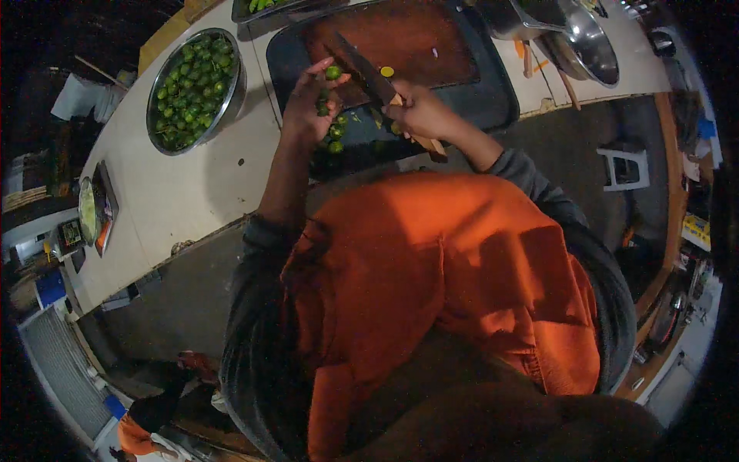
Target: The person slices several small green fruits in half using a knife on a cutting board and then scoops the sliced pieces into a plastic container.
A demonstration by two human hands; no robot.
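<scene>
My left hand [309, 104] has a small green citrus fruit [333, 73] at its fingertips, with more of them in the curled palm. My right hand [424, 112] grips a kitchen knife [369, 75] by its wooden handle. The blade slants up and left over a brown cutting board [404, 34], its tip beyond my left fingers. On the board by the blade lies a cut citrus piece [387, 71], yellow side up. The board rests in a dark tray [502, 98]. Several green citrus fruits [335, 138] sit in the tray's near left part, below my left hand.
A steel bowl [235, 95] heaped with green citrus fruits stands left on the pale table [173, 190]. Steel bowls [600, 52] and orange scraps [541, 65] are at the right. A white plastic stool [626, 168] stands on the floor. Another person [138, 433] is at lower left.
</scene>
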